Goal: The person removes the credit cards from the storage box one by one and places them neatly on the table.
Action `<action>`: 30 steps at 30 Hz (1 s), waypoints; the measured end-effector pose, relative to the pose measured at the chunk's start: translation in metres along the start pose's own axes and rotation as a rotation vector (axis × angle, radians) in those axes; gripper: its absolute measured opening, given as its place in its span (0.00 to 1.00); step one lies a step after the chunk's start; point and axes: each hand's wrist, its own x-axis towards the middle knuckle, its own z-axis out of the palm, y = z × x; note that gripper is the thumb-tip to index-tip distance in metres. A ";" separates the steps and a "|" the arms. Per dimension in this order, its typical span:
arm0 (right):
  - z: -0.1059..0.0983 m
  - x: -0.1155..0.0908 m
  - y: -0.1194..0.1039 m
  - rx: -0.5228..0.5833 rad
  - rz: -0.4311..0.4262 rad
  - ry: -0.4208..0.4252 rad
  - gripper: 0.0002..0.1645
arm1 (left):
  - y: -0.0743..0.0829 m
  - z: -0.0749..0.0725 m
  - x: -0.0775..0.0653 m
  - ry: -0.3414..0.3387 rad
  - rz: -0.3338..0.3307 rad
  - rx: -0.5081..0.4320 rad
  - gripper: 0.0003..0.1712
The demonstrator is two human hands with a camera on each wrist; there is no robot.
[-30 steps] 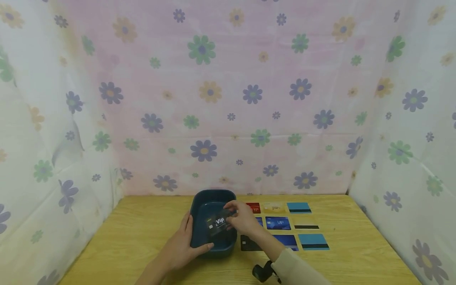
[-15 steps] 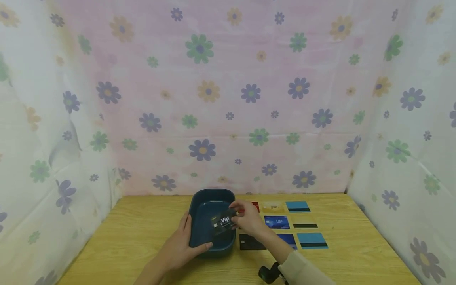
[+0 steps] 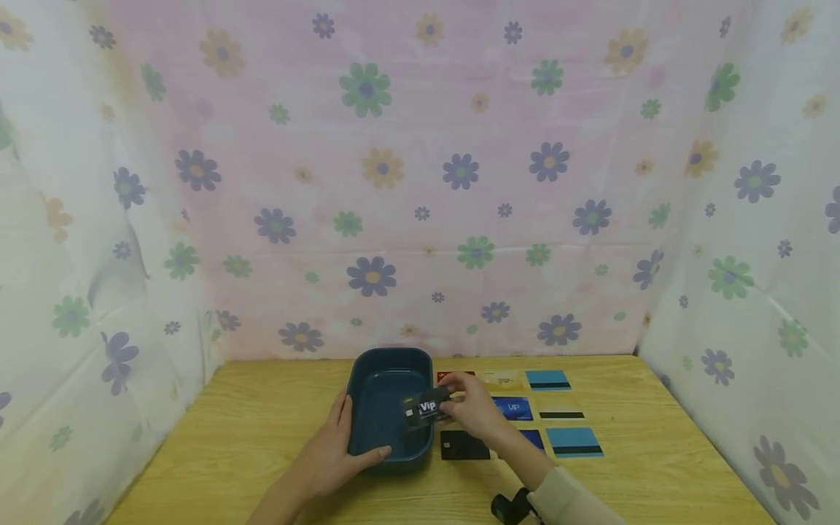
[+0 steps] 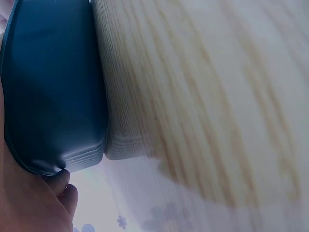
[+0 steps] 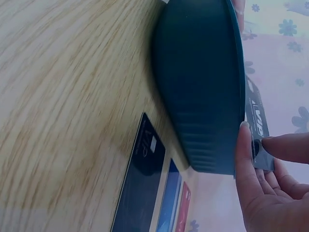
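A deep teal plastic basin (image 3: 387,386) stands on the table, left of the laid-out cards. My left hand (image 3: 335,448) grips it at the near left corner, thumb over the rim and fingers along the outer side; the left wrist view shows fingertips at the wall. Between thumb and fingers my right hand (image 3: 474,410) pinches a black VIP card (image 3: 426,407), held tilted over the basin's right rim. In the right wrist view that card (image 5: 256,108) shows beyond the rim, with a fingertip right at the basin's edge.
Rows of cards lie right of the basin: a black card (image 3: 465,445), a blue VIP card (image 3: 517,408), a red card (image 3: 454,377), a gold card (image 3: 502,381) and several striped ones. A black device (image 3: 510,506) sits at my right wrist. Flowered cloth surrounds the wooden table (image 3: 223,437).
My right hand has moved right with the black VIP card, from over the middle of the basin to its right rim. The left hand keeps its grip on the basin.
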 end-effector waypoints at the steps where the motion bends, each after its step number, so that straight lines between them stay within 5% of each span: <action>1: -0.001 -0.001 0.000 0.001 0.006 0.002 0.22 | 0.000 0.000 0.000 0.000 -0.003 0.002 0.78; 11: -0.014 -0.009 0.004 -0.050 0.040 0.025 0.18 | 0.000 0.001 -0.001 -0.001 -0.006 0.006 0.78; 30: -0.044 -0.034 0.011 0.031 0.087 0.016 0.24 | -0.001 0.002 0.001 -0.005 0.001 -0.002 0.78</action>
